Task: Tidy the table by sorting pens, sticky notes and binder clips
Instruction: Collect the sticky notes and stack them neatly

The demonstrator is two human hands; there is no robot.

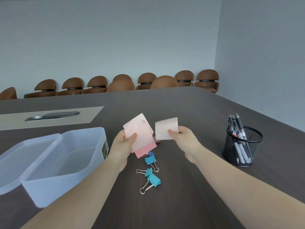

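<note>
Your pens (239, 129) already stand in the cup (242, 146), your left hand (123, 142) pinches a stack of notes (140, 134), your right hand (183, 138) one note (165, 128), while clips (151, 171) lie unsorted beside the empty box (66, 162).

table (181, 113): dark matt woodgrain
storage box (66, 162): frosted translucent plastic
pen holder (242, 146): black metal mesh
binder clips (152, 176): blue bodies, shiny wire handles
sticky notes (142, 134): matt pink paper

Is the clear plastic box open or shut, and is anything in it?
Open and empty: the clear plastic box has no cover on, its lid rests beside it, and its bare bottom shows.
</note>
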